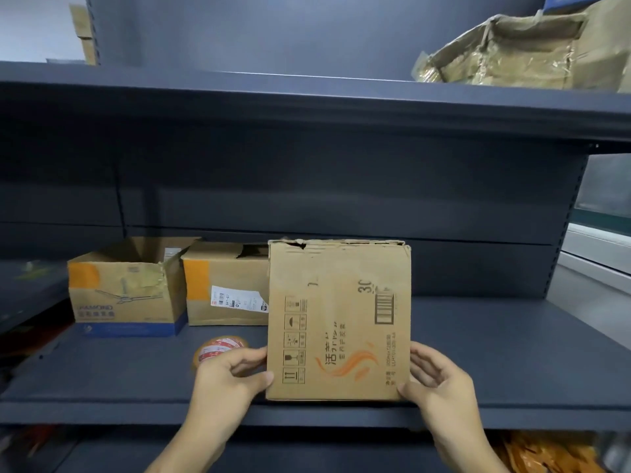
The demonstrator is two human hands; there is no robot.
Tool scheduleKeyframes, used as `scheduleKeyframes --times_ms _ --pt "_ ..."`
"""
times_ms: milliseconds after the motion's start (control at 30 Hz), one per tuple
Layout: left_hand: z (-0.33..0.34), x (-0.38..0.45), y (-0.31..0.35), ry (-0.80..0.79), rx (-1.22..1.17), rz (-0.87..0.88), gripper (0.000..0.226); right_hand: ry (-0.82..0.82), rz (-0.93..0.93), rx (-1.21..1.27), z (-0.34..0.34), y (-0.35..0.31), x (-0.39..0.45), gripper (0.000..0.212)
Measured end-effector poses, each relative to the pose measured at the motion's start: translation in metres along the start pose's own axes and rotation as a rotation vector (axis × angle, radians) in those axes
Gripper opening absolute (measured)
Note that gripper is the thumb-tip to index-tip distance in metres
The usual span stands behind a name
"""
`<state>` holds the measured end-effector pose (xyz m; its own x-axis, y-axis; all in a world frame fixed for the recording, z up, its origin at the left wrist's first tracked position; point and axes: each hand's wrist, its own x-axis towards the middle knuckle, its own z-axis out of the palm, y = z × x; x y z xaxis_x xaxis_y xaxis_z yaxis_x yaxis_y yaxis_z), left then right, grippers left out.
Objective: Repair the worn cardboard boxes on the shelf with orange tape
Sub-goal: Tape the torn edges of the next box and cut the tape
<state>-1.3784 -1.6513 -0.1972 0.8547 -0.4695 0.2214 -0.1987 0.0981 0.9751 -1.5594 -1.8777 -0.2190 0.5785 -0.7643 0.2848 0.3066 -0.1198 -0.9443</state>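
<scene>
A worn cardboard box (341, 302) with printed symbols and a barcode stands at the front of the dark shelf (136, 380), its top edge torn. My left hand (232, 373) grips its lower left side and my right hand (437, 377) grips its lower right side. A roll of orange tape (218, 348) lies flat on the shelf just left of the box, partly behind my left hand. Two more boxes sit further back on the left: one (123, 288) with an open top and an orange tape patch, and another (225, 285) with an orange strip and a white label.
The upper shelf (307, 97) overhangs above and carries a crumpled, battered box (519, 52) at the right. The shelf's back panel (341, 192) is close behind the boxes. Orange packaging (546, 452) lies on the level below at the right.
</scene>
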Motion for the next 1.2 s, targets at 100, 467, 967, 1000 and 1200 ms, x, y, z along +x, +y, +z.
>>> scheduleKeyframes --times_ms 100,467,967,1000,1200 --pt "0.000 0.004 -0.002 0.047 0.017 -0.029 0.027 0.009 -0.003 -0.099 0.001 -0.003 0.001 0.051" --pt "0.002 0.030 0.080 -0.009 0.212 0.369 0.064 -0.050 -0.419 -0.311 0.017 -0.094 0.032 0.055" --pt "0.012 0.036 0.062 0.086 -0.040 0.357 0.054 -0.126 -0.429 -0.260 0.011 -0.075 0.048 0.051" --pt "0.013 0.036 0.061 0.089 -0.069 0.351 0.054 -0.127 -0.430 -0.243 0.011 -0.075 0.049 0.052" --pt "0.017 0.037 0.063 0.058 -0.145 0.332 0.050 -0.122 -0.443 -0.244 0.013 -0.074 0.050 0.053"
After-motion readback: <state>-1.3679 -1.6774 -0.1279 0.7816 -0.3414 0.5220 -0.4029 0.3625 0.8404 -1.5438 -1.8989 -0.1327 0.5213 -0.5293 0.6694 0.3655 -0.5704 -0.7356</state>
